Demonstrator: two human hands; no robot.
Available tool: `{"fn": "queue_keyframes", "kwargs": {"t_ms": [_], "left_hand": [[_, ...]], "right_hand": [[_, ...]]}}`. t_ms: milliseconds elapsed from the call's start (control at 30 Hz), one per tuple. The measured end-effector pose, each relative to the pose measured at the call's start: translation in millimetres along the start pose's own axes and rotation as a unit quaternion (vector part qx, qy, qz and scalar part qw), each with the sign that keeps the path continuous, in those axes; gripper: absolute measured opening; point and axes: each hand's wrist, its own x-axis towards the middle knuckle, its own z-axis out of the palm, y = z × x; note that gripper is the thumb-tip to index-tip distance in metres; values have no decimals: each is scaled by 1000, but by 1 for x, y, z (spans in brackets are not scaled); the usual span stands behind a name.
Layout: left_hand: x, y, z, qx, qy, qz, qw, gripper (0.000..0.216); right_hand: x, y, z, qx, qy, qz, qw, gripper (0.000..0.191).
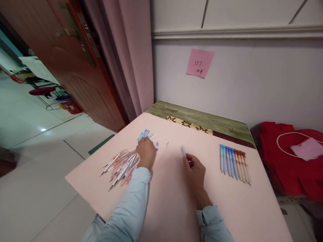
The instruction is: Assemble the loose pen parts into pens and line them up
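Observation:
My right hand point(195, 169) grips a pale blue pen barrel point(184, 151) between thumb and fingers, holding it upright above the table. My left hand point(146, 152) is over the left side, its fingers curled down. Its fingertips are hidden, so what they grasp does not show. Just beyond it lie several blue and purple pen parts point(143, 133). A heap of pen refills point(123, 168), white and reddish with dark tips, spreads beside my left wrist. At the right, a row of pens point(235, 163) with blue, purple and brown tops lies side by side.
Small bluish caps point(157, 144) and tiny pale pieces point(167, 144) lie mid-table. The pink-covered table point(171, 208) meets a wall bearing a pink note point(200, 63). Left stand a curtain point(136, 60) and brown door point(83, 74); right, a red cloth point(282, 161).

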Motion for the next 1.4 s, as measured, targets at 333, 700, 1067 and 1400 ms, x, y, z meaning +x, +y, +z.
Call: {"fn": "queue_keyframes", "kwargs": {"t_ms": [333,700,1067,1400], "left_hand": [[-2,1,-6,23,-34,58,997,23],[-8,21,-7,-429,46,-18,902,6],[-42,58,-4,-796,-170,-95,573,33],[-46,61,-8,-781,-188,-73,591,30]], "right_hand": [[1,1,0,6,2,6,1000,37],[1,6,2,6,-2,-21,1000,32],[2,-4,-1,-44,-41,-99,993,25],[2,-5,0,-31,-45,-97,994,24]]}}
